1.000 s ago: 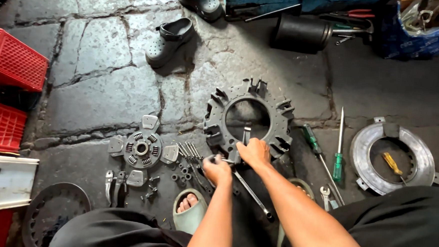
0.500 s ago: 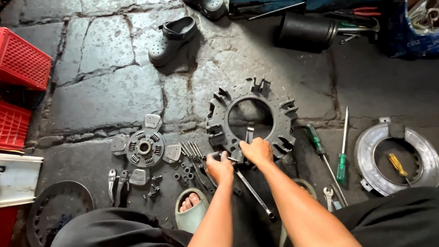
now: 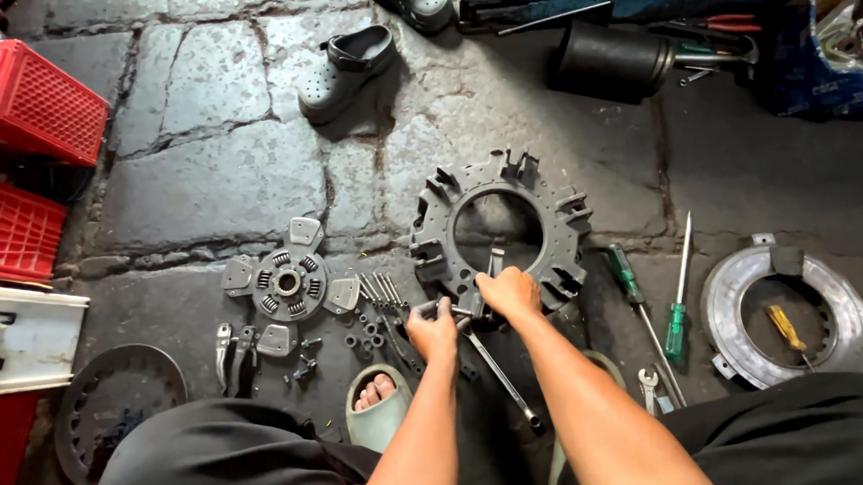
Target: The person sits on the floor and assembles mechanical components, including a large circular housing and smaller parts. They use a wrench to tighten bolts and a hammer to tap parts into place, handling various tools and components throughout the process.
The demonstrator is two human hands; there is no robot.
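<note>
A dark grey ring-shaped clutch cover (image 3: 560, 225) lies flat on the stone floor in front of me. My right hand (image 3: 511, 293) rests on its near rim, fingers closed around a small upright metal lever (image 3: 492, 265) there. Just left of it, my left hand (image 3: 434, 331) grips the top end of a long steel wrench (image 3: 503, 379), whose shaft slants down to the right towards my knee. The two hands nearly touch.
A clutch disc (image 3: 287, 284) with bolts and small parts lies to the left. Two green-handled screwdrivers (image 3: 676, 329) and a silver ring plate (image 3: 732, 332) holding a yellow screwdriver lie to the right. Red crates (image 3: 25, 103) stand at the far left, clogs (image 3: 347, 61) and a black cylinder (image 3: 608, 60) at the back.
Both hands stay at the cover's near rim with the same grips. The view has shifted slightly, nothing else has moved.
</note>
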